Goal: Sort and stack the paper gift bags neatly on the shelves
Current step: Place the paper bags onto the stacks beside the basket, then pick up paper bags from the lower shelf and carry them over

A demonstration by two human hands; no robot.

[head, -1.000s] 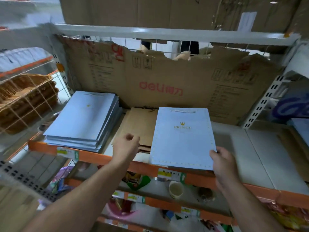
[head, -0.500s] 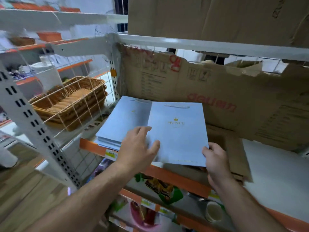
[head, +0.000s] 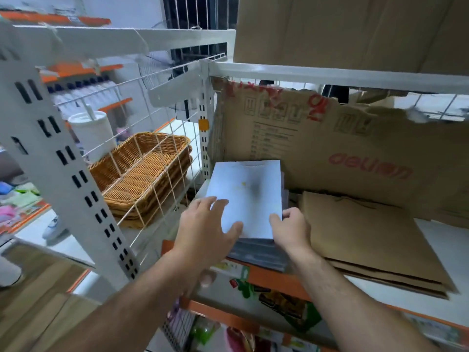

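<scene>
Head view, looking down into a white metal shelf [head: 436, 240] with an orange front edge: at the centre of the frame sits a stack of flat pale blue paper gift bags [head: 247, 199], the top bag square on the pile with a small gold mark, blurred, near its middle. The left hand [head: 203, 232] lies on the lower left part of the top bag, fingers spread and flat on the paper, thumb reaching toward the bag's near edge. The right hand [head: 291, 229] is at the stack's near right corner, fingers curled in and pinching the edge of the top bag, knuckles up. Just to the right of the blue stack, touching or nearly so, lies a pile of flat brown kraft paper bags [head: 368, 237], spreading toward the lower right of the frame and overhanging the shelf's front edge a little. Behind both piles stands a torn brown cardboard sheet [head: 355, 148] with red lettering, lining the back of the shelf. Left of centre, past a white wire grid divider [head: 157, 158], nested woven wicker baskets [head: 144, 174] rest on the neighbouring shelf, and a white cylindrical container [head: 92, 133] stands behind them. Upper right, a large brown cardboard box [head: 355, 29] sits on the shelf above.
</scene>
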